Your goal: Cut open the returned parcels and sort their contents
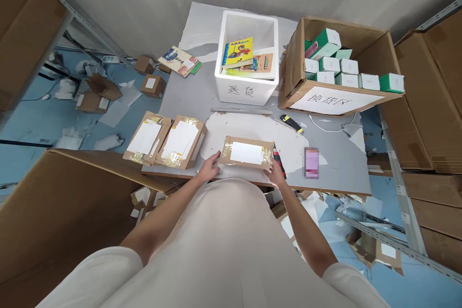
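A small taped cardboard box (226,150) with a white label lies on the table's front part, directly before me. My right hand (276,173) grips its right end, thumb at the near edge. Close to the left end of that box is my left hand (210,168), its fingers apart and holding nothing; whether a fingertip touches the cardboard is hard to tell. Beside my right hand lies a red and black utility knife (279,162), partly hidden. To the left sit two more taped, labelled boxes, one (180,139) next to the other (146,137).
At the back stand a white foam box (245,91) with several books and a large carton (292,72) of green-and-white boxes. A yellow-black cutter (291,123), a blurred pink phone-like item (311,162) and books (178,61) lie on the table. A big open carton (72,202) is at left.
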Action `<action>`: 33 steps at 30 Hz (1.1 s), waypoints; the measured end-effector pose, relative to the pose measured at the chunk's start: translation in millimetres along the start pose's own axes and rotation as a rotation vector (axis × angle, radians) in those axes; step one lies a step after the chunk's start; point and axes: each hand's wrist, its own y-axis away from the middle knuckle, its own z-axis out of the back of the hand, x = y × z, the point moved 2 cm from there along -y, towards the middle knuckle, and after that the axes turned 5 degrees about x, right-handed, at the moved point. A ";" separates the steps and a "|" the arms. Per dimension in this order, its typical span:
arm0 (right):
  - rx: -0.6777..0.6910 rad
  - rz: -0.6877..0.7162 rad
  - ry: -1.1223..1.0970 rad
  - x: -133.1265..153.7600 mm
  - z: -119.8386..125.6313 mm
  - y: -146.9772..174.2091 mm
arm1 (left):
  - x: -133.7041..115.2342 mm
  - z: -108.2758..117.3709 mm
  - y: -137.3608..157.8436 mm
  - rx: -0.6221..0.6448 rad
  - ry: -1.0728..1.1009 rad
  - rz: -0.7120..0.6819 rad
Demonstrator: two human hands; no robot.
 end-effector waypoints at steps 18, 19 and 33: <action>-0.083 -0.035 0.363 38.2 -1.3 -24.8 | -39.2 0.5 -29.5 -0.228 -0.354 0.136; -0.087 -0.041 0.366 37.4 -2.5 -25.8 | -38.4 -0.4 -31.1 -0.231 -0.349 0.136; -0.049 -0.043 0.169 -1.5 0.8 -6.8 | 6.0 3.5 -9.6 -0.166 -0.099 0.101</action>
